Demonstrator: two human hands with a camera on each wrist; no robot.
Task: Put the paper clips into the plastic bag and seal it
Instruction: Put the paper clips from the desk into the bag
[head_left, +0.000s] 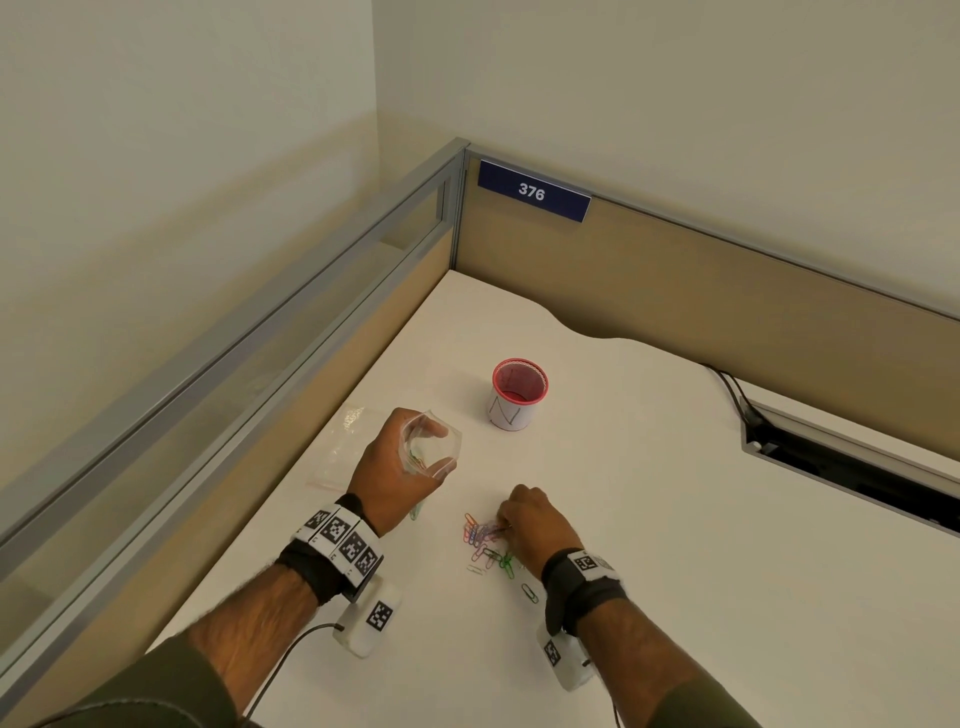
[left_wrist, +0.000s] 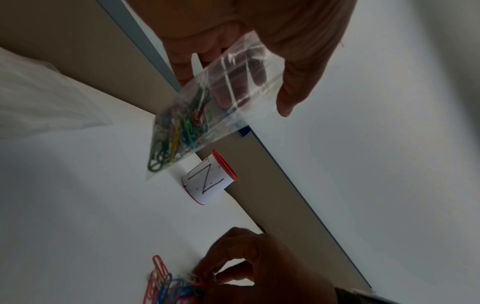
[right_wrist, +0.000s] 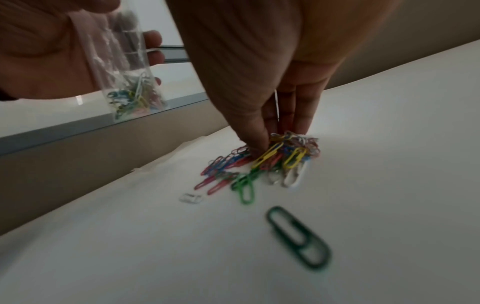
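My left hand (head_left: 415, 460) holds a small clear plastic bag (head_left: 449, 447) up off the white table (head_left: 649, 519), fingers and thumb keeping its mouth spread. Several coloured paper clips (left_wrist: 179, 131) lie in the bag's bottom. A loose pile of coloured paper clips (head_left: 485, 543) sits on the table in front of me. My right hand (head_left: 506, 524) reaches down into that pile (right_wrist: 275, 162), fingertips (right_wrist: 259, 144) pinching some clips. One dark green clip (right_wrist: 298, 236) lies apart, nearer my wrist.
A red-rimmed cup (head_left: 517, 395) with a white label marked N stands behind the pile. A flat clear bag (head_left: 343, 447) lies at the table's left edge. Partition walls (head_left: 727, 291) close the left and back. A cable slot (head_left: 857, 467) is cut at the right.
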